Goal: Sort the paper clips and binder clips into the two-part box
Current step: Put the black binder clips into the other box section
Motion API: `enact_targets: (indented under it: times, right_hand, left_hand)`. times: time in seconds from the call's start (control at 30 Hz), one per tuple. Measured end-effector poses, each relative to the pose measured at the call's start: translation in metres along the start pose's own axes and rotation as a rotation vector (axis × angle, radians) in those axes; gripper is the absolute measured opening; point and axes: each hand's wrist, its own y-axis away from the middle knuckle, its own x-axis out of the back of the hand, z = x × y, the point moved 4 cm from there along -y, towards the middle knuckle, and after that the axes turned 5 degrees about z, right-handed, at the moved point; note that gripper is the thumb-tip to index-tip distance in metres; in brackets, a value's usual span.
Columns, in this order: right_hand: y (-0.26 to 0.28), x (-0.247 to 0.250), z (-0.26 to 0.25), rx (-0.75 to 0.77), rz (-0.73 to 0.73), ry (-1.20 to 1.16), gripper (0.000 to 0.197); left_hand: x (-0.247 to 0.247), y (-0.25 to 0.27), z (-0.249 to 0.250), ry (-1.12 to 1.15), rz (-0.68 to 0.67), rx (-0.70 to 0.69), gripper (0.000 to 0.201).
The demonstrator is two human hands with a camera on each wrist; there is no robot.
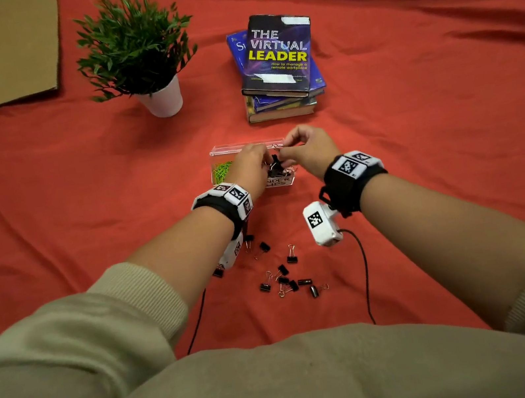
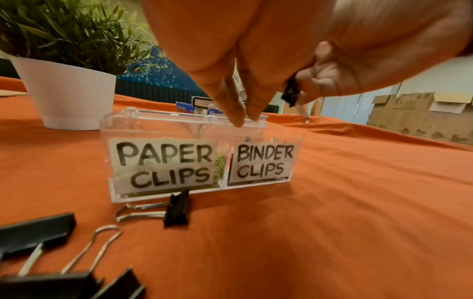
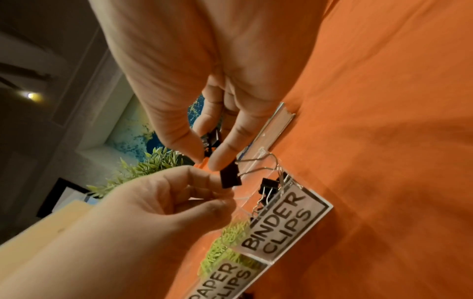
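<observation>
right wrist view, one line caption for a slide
Both hands pinch black binder clips above the box's binder-clip compartment.

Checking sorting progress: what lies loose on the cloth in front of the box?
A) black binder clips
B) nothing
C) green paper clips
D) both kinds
A: only black binder clips lie scattered on the orange cloth; the green paper clips sit inside the box.

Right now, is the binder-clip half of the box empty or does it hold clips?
Holds clips: black binder clips lie inside the compartment behind the BINDER CLIPS label.
</observation>
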Motion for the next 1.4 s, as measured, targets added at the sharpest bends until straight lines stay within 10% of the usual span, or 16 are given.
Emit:
enact_targets:
  times: [0.3, 0.8, 0.93, 1.07, 1.4]
  right_hand:
    - [-0.012, -0.03, 0.021, 0.1, -0.099, 0.429, 0.018]
    - [0.021, -0.032, 0.002, 0.293, -0.19, 0.519, 0.01]
    - [0.065, -0.043, 0.032, 0.304, -0.503, 0.767, 0.013]
    - [0.097, -0.042, 0.077, 0.257, -0.717, 1.008, 0.022]
    - [0.116, -0.037, 0.094, 0.229, -0.635, 0.856, 0.032]
  left_hand:
    - [0.025, 0.042, -0.06, -0.121, 0.246, 0.117, 0.017]
    - [0.027, 0.054, -0.077, 0.02, 0.155, 0.189, 0.027]
    - [0.032, 0.064, -0.073, -0.011, 0.237, 0.138, 0.02]
    - [0.013, 0.08, -0.07, -0.054, 0.003, 0.039, 0.008]
    - [-0.04, 0.119, -0.046, -0.331, -0.362, -0.25, 0.035]
